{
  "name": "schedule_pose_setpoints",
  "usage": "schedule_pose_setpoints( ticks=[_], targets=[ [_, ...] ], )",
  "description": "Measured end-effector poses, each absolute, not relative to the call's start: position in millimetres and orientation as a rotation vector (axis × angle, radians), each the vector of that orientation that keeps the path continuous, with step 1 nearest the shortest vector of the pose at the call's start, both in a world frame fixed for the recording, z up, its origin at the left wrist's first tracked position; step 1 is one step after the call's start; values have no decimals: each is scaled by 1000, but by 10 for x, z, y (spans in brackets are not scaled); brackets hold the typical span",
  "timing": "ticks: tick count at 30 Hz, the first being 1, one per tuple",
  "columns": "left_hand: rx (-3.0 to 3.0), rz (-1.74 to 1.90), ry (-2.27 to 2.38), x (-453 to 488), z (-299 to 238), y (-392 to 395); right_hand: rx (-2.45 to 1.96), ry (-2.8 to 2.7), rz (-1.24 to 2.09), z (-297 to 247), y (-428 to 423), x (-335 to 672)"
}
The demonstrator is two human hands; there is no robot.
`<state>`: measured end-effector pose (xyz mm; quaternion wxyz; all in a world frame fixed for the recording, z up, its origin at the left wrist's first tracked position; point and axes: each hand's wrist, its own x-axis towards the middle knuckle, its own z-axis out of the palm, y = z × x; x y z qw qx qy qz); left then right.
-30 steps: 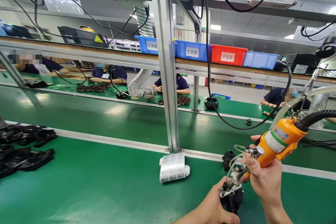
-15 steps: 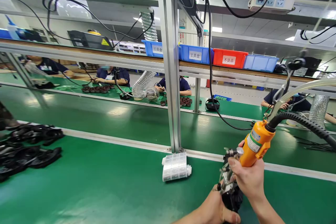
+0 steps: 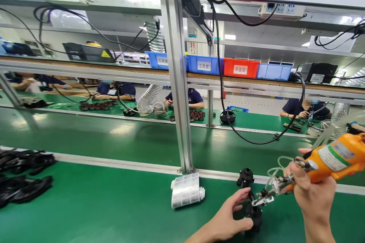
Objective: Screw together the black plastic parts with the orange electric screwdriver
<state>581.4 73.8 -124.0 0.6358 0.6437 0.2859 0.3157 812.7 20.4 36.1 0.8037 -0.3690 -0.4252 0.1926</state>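
Observation:
My right hand [image 3: 315,190] is wrapped round an orange electric screwdriver [image 3: 332,157], which is tilted with its metal tip end [image 3: 265,199] pointing down and left. That tip end hangs over a black plastic part [image 3: 253,216] on the green bench. Beside the part is my left hand [image 3: 229,214], its thumb and fingers apart. The thumb overlaps the part's edge; whether it presses on it I cannot tell. A round black piece [image 3: 245,177] sits just behind; whether it is joined to the nearer part is unclear.
A roll of clear label film [image 3: 186,190] lies left of my hands, by the metal post [image 3: 178,83]. Several black parts [image 3: 25,182] are piled at far left. A black cable [image 3: 256,142] loops down. Co-workers [image 3: 306,108] sit across the bench. Blue and red bins [image 3: 242,69] line the shelf.
The screwdriver has swung right and down into a flatter tilt, away from the black part. My left hand has loosened from that part and opened. The view has shifted slightly.

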Motion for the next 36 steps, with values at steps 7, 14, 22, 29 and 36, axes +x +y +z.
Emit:
schedule_pose_setpoints(
  ticks=[7,14,22,29,36],
  targets=[
    [1394,883,943,5939,-1469,482,-892,-956,446,328,271,8269],
    [1092,920,615,5979,-1497,549,-859,-1018,549,290,292,8169],
    [1092,955,774,5968,-1520,593,-917,-1001,531,377,282,7876],
    [1041,920,747,5981,-1530,600,-873,-1026,520,382,243,7775],
    [1084,881,715,5997,-1330,570,-950,-1233,475,212,390,7749]
  ],
)
